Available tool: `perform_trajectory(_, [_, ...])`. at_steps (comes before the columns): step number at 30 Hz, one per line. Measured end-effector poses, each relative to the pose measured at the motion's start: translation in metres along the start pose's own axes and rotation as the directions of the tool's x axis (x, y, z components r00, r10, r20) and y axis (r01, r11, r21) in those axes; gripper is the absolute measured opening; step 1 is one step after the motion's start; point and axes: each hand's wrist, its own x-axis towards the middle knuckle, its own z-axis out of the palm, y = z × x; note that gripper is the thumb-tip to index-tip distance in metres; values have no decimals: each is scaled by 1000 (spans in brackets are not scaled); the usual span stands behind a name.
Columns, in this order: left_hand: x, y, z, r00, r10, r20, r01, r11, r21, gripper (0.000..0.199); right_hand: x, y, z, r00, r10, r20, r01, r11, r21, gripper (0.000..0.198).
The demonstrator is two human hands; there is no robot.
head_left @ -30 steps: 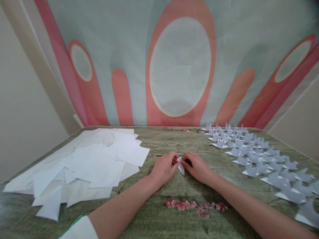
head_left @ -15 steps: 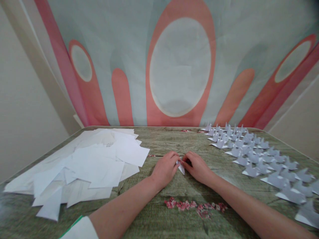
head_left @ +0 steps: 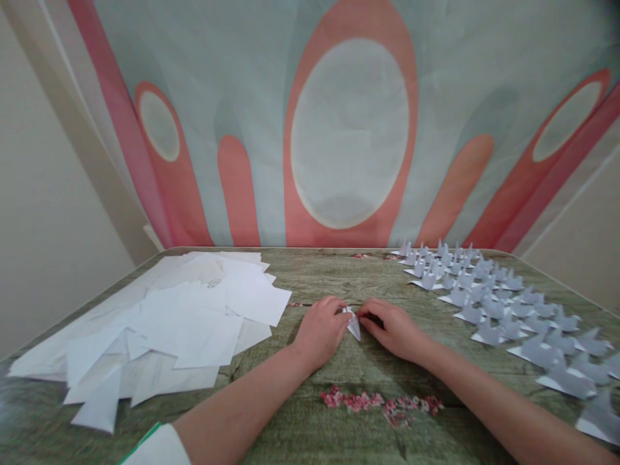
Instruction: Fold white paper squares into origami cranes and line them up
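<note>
Between my hands, over the middle of the table, is a small folded white paper (head_left: 354, 328) with a narrow point directed towards me. My left hand (head_left: 321, 326) pinches its left side, thumb and fingers closed on it. From the other side, my right hand (head_left: 389, 326) has its fingertips closed on the paper's right edge. The upper part of the folded paper is partly covered by my fingers.
A spread pile of white paper sheets (head_left: 194, 326) lies on the left of the wood-patterned table (head_left: 310, 429). Rows of several folded paper birds (head_left: 489, 330) stand along the right side. A printed backdrop (head_left: 261, 77) hangs behind the table.
My right hand has shifted slightly right, and more of the folded paper shows between my hands. The paper pile and the birds stay as they were.
</note>
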Motion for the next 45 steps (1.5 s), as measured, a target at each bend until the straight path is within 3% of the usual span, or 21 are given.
perform_trajectory(6, [0, 0, -1, 1000, 12, -7, -12, 999, 41, 19, -4, -9, -9, 985, -122, 123, 147, 964, -222, 37])
perform_trajectory(14, [-2, 4, -7, 999, 20, 33, -22, 998, 60, 23, -8, -15, -6, 970, -149, 194, 221, 874, -433, 30])
perform_trajectory(28, [-7, 12, -15, 985, 97, 146, -126, 970, 208, 36, -7, -15, -5, 949, -259, 180, 314, 828, -466, 25])
perform_trajectory(37, [-7, 11, -13, 975, 123, 186, -165, 958, 236, 38, -5, -21, -6, 954, -195, 229, 290, 801, -524, 24])
perform_trajectory(45, [-9, 9, -16, 981, 79, 179, -114, 975, 189, 39, -3, -24, -11, 955, -161, 249, 269, 825, -498, 25])
